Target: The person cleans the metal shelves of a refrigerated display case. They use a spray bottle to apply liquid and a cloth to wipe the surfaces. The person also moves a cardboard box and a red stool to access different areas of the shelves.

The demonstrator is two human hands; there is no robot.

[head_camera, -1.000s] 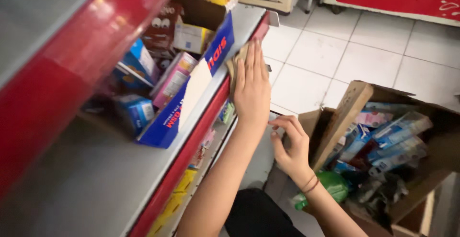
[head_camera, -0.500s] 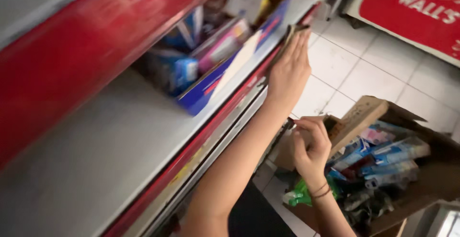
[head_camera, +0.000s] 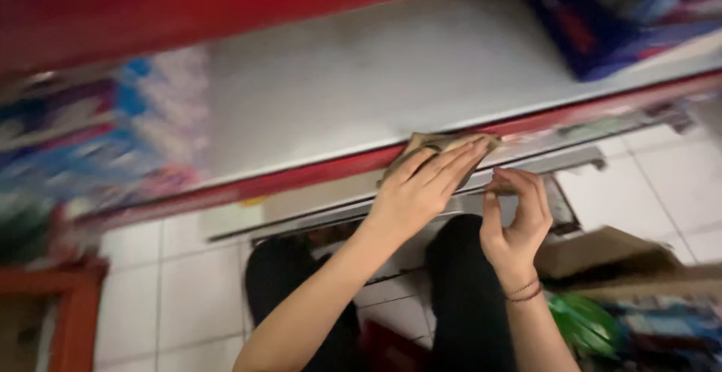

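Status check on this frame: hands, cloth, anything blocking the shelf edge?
Left hand flat on the cloth, pressing it to the shelf's red edge. Right hand loosely curled just below, empty. Boxed goods at right, apart.

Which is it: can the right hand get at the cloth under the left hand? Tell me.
Probably yes. The right hand hangs just beside the cloth, which the left hand presses on the shelf edge; nothing shows between them, though the picture is blurred.

In front of me runs a grey metal shelf with a red front edge. White floor tiles lie below, blurred packages left and right.
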